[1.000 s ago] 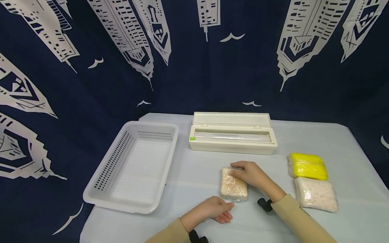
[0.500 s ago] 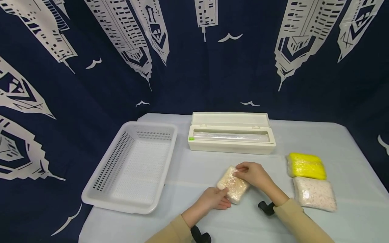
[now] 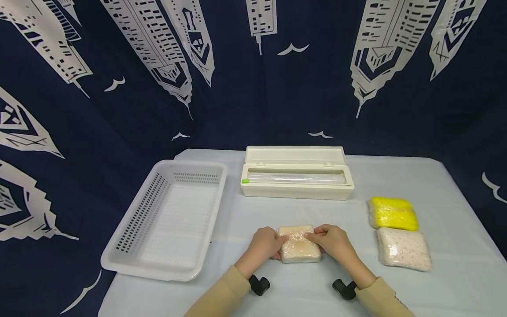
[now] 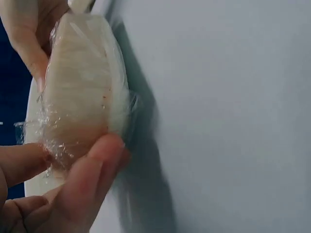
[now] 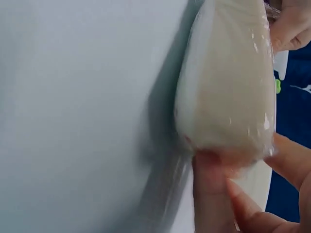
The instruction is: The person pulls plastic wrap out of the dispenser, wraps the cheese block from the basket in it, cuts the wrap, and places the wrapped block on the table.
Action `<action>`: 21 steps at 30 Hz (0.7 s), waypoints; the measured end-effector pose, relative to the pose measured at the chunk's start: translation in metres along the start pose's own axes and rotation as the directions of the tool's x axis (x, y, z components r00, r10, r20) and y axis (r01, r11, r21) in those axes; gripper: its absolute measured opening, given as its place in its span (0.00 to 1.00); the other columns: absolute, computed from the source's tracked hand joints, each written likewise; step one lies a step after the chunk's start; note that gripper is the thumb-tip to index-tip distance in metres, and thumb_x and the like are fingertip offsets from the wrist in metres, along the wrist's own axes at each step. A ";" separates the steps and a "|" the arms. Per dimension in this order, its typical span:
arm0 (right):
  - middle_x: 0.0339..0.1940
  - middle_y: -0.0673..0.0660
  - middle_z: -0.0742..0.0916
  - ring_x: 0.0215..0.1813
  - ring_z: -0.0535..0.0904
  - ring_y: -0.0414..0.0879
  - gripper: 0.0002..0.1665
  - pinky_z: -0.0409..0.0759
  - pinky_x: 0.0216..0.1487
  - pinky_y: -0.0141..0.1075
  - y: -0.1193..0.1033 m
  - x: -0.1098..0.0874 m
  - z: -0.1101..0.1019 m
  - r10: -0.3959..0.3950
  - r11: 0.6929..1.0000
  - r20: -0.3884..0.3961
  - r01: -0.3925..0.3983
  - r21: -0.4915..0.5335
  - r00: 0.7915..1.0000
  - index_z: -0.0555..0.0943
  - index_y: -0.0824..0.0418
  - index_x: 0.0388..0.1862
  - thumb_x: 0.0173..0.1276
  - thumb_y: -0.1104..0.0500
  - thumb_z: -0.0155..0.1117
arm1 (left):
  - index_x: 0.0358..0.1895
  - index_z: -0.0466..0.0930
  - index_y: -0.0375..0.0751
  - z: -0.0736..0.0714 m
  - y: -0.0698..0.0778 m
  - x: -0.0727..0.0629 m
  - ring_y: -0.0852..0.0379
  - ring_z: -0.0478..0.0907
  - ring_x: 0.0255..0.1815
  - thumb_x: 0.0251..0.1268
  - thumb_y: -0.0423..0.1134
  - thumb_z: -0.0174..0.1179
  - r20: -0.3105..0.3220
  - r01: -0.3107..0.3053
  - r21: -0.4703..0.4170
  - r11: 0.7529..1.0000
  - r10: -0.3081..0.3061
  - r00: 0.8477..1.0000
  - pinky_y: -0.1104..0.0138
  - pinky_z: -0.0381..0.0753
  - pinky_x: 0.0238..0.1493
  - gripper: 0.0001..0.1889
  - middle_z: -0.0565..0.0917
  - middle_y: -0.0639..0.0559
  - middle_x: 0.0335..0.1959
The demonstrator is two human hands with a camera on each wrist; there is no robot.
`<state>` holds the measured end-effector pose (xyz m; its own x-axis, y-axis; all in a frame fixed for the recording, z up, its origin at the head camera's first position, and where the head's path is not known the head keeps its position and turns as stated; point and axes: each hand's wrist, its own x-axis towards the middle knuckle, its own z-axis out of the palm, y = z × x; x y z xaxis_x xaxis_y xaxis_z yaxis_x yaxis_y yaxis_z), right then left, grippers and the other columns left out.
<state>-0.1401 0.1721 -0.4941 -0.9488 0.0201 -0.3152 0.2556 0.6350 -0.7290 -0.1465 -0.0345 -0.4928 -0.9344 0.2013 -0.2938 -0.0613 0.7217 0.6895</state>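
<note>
A cream-coloured block wrapped in clear plastic film (image 3: 300,251) is between my two hands, over the front middle of the table. My left hand (image 3: 262,243) pinches its left end, thumb on top and fingers underneath. At the right end my right hand (image 3: 336,243) grips it the same way, thumb on the upper face. In the left wrist view, the side of the wrapped block (image 4: 82,82) shows crinkled film near the fingertips, with a shadow on the cloth beside it. The right wrist view has smoother film over the block (image 5: 233,87), its end resting against fingers.
To the left stands a white perforated basket (image 3: 227,176). Behind the hands sits an open-lidded cream dispenser box (image 3: 297,191) with a roll of clear film (image 3: 297,178) inside. A yellow wrapped block (image 3: 394,214) and a pale speckled wrapped block (image 3: 404,249) lie at right.
My left hand, first apart from the wrapped block, has come to its left end and taken hold. Both hands have turned the block from upright to lengthwise across.
</note>
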 end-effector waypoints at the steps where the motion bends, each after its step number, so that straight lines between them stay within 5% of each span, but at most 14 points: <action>1: 0.33 0.55 0.88 0.29 0.80 0.42 0.31 0.78 0.29 0.34 0.000 0.000 0.000 0.006 1.000 0.006 -0.006 -0.003 1.000 0.81 0.70 0.47 0.62 0.43 0.70 | 0.21 0.81 0.37 -0.001 0.000 0.001 0.60 0.79 0.12 0.67 0.46 0.63 -0.014 0.006 0.004 1.000 -0.006 1.000 0.75 0.69 0.15 0.19 0.80 0.50 0.10; 5: 0.32 0.55 0.86 0.29 0.81 0.43 0.32 0.80 0.30 0.35 0.001 0.000 -0.003 0.035 0.999 0.040 -0.035 -0.019 0.999 0.81 0.71 0.46 0.64 0.41 0.68 | 0.28 0.83 0.33 -0.006 0.001 0.003 0.59 0.81 0.16 0.64 0.47 0.65 -0.053 0.029 -0.032 0.999 -0.030 0.998 0.73 0.73 0.18 0.18 0.81 0.51 0.15; 12: 0.27 0.56 0.83 0.26 0.81 0.42 0.28 0.84 0.29 0.35 0.001 -0.002 -0.002 0.039 0.999 0.078 -0.041 0.021 0.996 0.82 0.70 0.41 0.65 0.44 0.68 | 0.40 0.80 0.30 -0.005 0.002 0.007 0.60 0.83 0.19 0.65 0.47 0.65 -0.031 0.054 -0.116 0.992 -0.057 0.998 0.73 0.75 0.22 0.19 0.83 0.49 0.22; 21: 0.42 0.61 0.87 0.34 0.86 0.45 0.29 0.83 0.33 0.36 -0.006 -0.012 -0.012 -0.056 0.995 -0.055 0.060 0.078 0.997 0.77 0.70 0.52 0.65 0.48 0.69 | 0.52 0.75 0.32 -0.007 0.001 0.010 0.54 0.85 0.26 0.75 0.54 0.51 -0.105 -0.046 -0.354 0.934 0.009 0.994 0.65 0.86 0.28 0.24 0.83 0.44 0.37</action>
<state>-0.1327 0.1774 -0.4786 -0.9704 0.0266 -0.2400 0.2116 0.5731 -0.7917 -0.1585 -0.0368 -0.4904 -0.9666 0.1368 -0.2165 -0.1390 0.4300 0.8921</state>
